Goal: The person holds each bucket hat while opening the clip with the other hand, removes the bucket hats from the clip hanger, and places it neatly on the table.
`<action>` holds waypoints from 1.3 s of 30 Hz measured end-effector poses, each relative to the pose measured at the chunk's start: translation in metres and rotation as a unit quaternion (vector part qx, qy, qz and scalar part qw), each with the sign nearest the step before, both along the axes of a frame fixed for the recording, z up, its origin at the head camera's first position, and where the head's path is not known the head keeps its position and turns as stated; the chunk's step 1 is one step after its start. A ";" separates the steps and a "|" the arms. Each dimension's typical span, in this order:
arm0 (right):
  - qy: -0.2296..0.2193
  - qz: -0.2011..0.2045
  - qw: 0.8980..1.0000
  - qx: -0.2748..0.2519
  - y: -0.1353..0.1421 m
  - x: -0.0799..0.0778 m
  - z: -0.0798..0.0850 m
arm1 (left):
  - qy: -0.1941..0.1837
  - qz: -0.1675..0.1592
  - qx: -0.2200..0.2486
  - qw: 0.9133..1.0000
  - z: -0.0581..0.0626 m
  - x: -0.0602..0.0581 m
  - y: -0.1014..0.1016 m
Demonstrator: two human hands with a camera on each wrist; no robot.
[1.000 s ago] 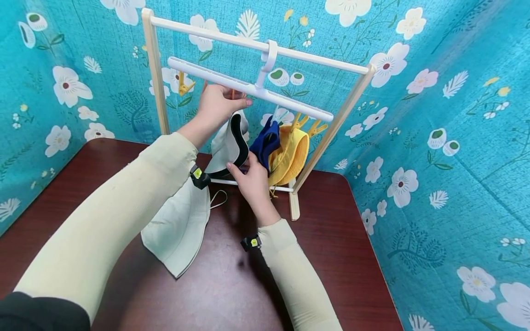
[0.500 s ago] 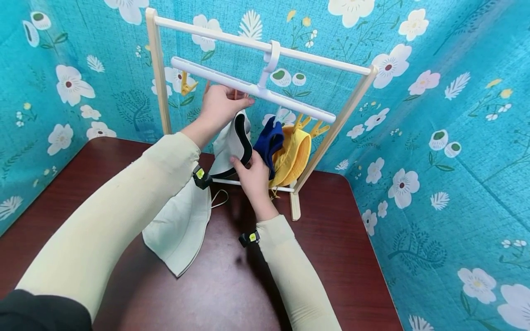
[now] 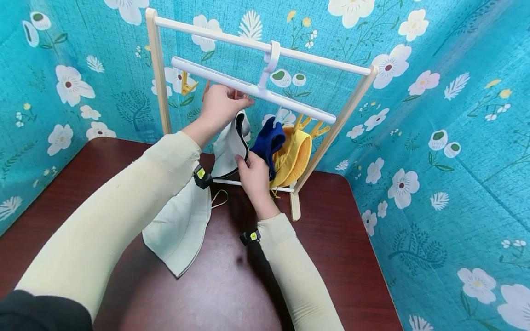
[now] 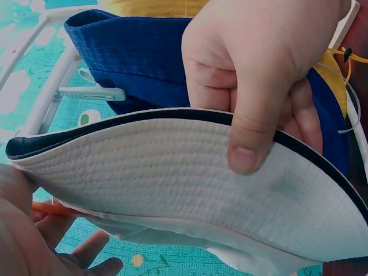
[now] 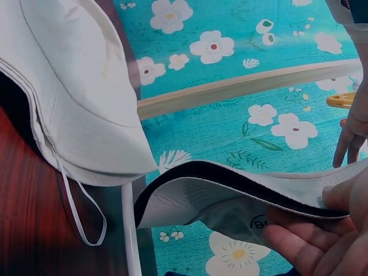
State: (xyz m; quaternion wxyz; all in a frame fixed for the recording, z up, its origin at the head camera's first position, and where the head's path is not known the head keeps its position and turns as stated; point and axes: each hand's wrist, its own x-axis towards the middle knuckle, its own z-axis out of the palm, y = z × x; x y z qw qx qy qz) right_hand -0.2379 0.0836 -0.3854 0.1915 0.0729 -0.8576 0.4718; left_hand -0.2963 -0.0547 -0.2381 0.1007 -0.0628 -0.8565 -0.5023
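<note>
A pale grey-white bucket hat [image 3: 228, 146] with a black underside hangs below the white clip hanger [image 3: 248, 87]. My left hand [image 3: 219, 106] is up at the hanger bar, its fingers pinching an orange clip [image 4: 53, 208] at the hat's upper end. Lower down, my right hand [image 3: 255, 178] pinches the hat brim, thumb on the pale side and fingers behind on the black side. To the right hang a blue hat [image 3: 269, 142] on a pale clip [image 4: 95, 94] and a yellow hat [image 3: 291, 156] on yellow clips.
A second pale hat [image 3: 182, 230] with a thin cord loop lies on the dark red table [image 3: 232, 294], left of my right forearm. The wooden rack [image 3: 157, 78] carries the hanger. An unused yellow clip [image 3: 187, 85] hangs at the hanger's left end. Floral cloth surrounds the table.
My right hand has shifted slightly and turned the brim, so less of its black underside shows in the head view. The left hand stays at the hanger.
</note>
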 end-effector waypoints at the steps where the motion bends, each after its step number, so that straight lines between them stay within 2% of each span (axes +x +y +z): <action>1: 0.001 0.001 1.000 -0.001 0.000 0.000 0.000 | 0.000 0.001 -0.003 1.000 0.000 0.000 0.000; 14: 0.011 -0.002 1.000 -0.001 0.001 0.002 0.001 | 0.002 0.000 -0.028 1.000 -0.001 0.001 -0.001; 23: 0.031 -0.010 0.999 0.000 0.002 0.004 0.002 | 0.002 -0.014 -0.006 1.000 0.000 0.004 -0.001; 39: 0.058 -0.016 0.998 -0.003 0.004 0.007 -0.005 | -0.011 -0.015 0.014 1.000 0.001 0.006 -0.001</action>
